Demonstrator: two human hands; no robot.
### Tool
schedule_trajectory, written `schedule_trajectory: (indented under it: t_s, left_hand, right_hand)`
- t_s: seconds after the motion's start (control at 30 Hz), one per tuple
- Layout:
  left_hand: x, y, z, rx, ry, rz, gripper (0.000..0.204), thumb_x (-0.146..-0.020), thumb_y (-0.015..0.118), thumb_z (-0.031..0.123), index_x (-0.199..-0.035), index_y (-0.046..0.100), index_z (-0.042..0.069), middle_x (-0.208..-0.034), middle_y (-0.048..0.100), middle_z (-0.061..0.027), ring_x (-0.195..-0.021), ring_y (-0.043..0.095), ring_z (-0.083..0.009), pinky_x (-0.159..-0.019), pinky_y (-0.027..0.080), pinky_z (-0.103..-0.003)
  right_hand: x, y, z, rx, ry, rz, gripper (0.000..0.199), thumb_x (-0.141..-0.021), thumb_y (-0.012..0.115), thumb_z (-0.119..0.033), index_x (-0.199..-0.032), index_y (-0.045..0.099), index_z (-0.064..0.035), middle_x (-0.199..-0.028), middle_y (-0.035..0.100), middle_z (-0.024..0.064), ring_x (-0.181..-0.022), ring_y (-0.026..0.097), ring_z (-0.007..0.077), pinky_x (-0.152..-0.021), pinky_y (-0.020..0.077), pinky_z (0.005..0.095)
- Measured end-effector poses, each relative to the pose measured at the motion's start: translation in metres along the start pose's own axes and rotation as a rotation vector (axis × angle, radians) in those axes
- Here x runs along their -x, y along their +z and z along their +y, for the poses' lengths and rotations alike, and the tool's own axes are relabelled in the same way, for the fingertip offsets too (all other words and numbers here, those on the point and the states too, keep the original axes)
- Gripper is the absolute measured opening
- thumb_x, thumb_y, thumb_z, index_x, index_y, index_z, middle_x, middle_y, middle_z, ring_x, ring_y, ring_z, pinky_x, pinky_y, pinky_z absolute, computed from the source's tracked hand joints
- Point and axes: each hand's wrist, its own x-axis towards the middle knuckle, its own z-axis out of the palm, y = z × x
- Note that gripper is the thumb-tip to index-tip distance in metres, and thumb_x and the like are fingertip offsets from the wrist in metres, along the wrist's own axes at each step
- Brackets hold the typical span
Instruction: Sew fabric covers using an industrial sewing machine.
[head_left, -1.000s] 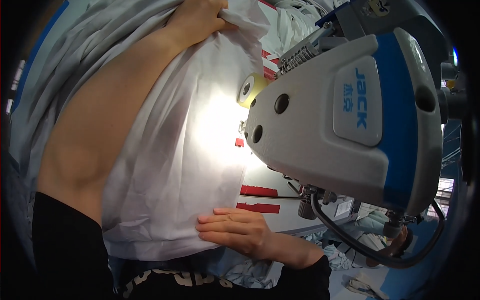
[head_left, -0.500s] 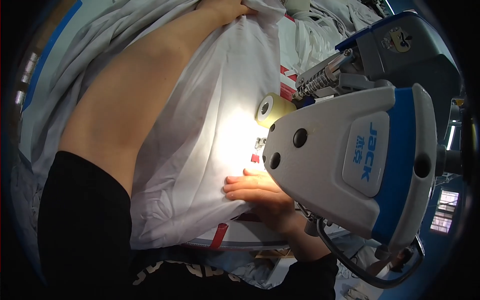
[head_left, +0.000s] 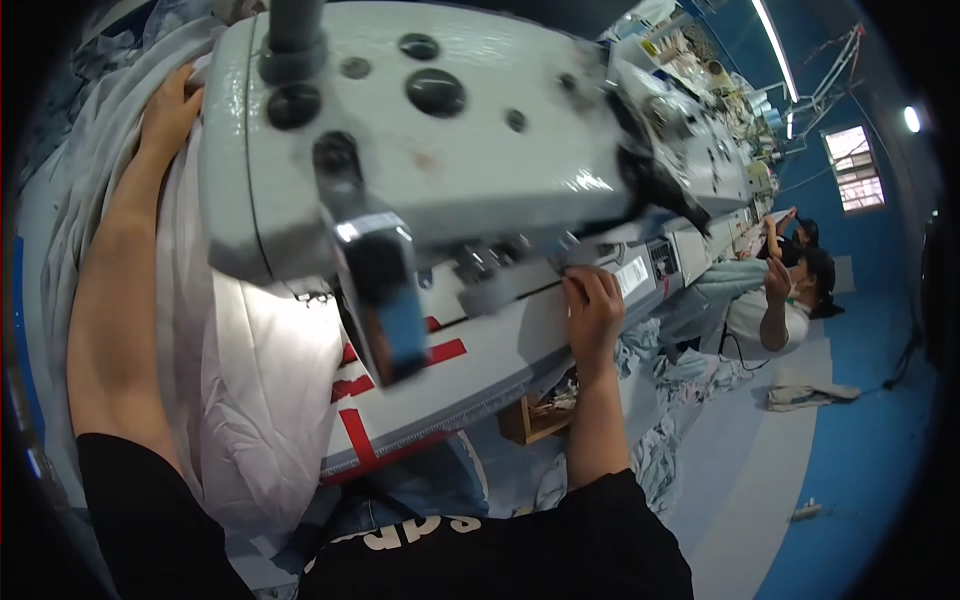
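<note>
White cloth (head_left: 265, 400) spreads over the left of the sewing table and hangs past its front edge. My left hand (head_left: 170, 115) lies on its bunched far part, thumb and forefinger apart; the other fingers are mostly hidden. A white sewing machine (head_left: 440, 150) spans the space between my hands, and a lamp lights the cloth under its left end. My right hand (head_left: 597, 303) is beneath the machine's arm, towards its right end, with fingers bent and tips together. What those fingertips hold, if anything, cannot be made out.
Red tape strips (head_left: 360, 435) mark the table (head_left: 480, 355). A wooden drawer (head_left: 517, 420) hangs below its front edge. Pale garments (head_left: 655, 440) are piled at the right. Two people, one in a white top (head_left: 785, 325), are farther along the row of machines.
The view has swung right and shows more of the machine. My right hand has left the cloth by the needle and reached under the machine's arm. My left hand stays at the cloth.
</note>
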Motion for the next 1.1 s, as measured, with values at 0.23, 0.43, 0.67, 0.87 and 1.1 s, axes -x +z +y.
schedule_trajectory:
  t_s: [0.23,0.43,0.67,0.87,1.1]
  left_hand:
    - [0.098,-0.098,0.049,-0.082,0.281,0.027,0.066,-0.087,0.065,0.028,-0.141,0.036,0.005,-0.140,0.042,-0.0199,-0.131,0.041,-0.0319,-0.106,0.034,-0.036]
    - [0.300,-0.278,0.109,0.409,0.090,0.191,0.051,-0.080,0.058,0.003,-0.129,0.044,-0.002,-0.139,0.042,-0.0233,-0.129,0.042,-0.0364,-0.105,0.037,-0.039]
    - [0.576,-0.298,0.158,0.196,-0.392,0.035,0.078,-0.071,0.068,0.011,-0.138,0.031,-0.003,-0.144,0.032,-0.0242,-0.130,0.039,-0.0395,-0.109,0.031,-0.045]
    - [0.663,-0.202,0.100,0.320,-0.791,0.243,0.070,-0.077,0.068,0.017,-0.136,0.036,0.000,-0.136,0.042,-0.0257,-0.122,0.047,-0.0380,-0.101,0.037,-0.042]
    - [0.610,-0.181,0.023,0.549,-1.014,0.430,0.037,-0.080,0.064,0.021,-0.108,0.059,-0.004,-0.098,0.066,-0.0228,-0.095,0.062,-0.0396,-0.079,0.048,-0.042]
  right_hand:
    - [0.022,-0.005,-0.003,0.033,-0.114,0.198,0.024,-0.081,0.065,-0.003,-0.104,0.063,-0.0001,-0.105,0.065,0.0153,-0.099,0.062,0.0308,-0.088,0.0487,0.0357]
    - [0.198,-0.024,-0.132,-1.002,-0.369,-1.191,0.071,-0.078,0.075,-0.010,-0.138,0.037,-0.0003,-0.140,0.043,0.0179,-0.122,0.051,0.0293,-0.100,0.0434,0.0418]
    - [0.225,0.067,-0.331,-1.186,-0.653,-1.550,0.068,-0.075,0.076,-0.042,-0.126,0.054,-0.0023,-0.127,0.054,0.0172,-0.116,0.053,0.0271,-0.097,0.0424,0.0344]
    - [0.132,-0.064,-0.431,-1.530,-0.869,-1.150,0.057,-0.078,0.072,-0.040,-0.119,0.060,-0.0017,-0.117,0.060,0.0146,-0.107,0.058,0.0255,-0.086,0.0473,0.0335]
    - [0.024,-0.109,-0.371,-2.388,-0.350,-0.510,0.048,-0.100,0.030,-0.028,-0.136,0.041,0.0017,-0.124,0.055,0.0230,-0.103,0.063,0.0278,-0.087,0.0544,0.0405]
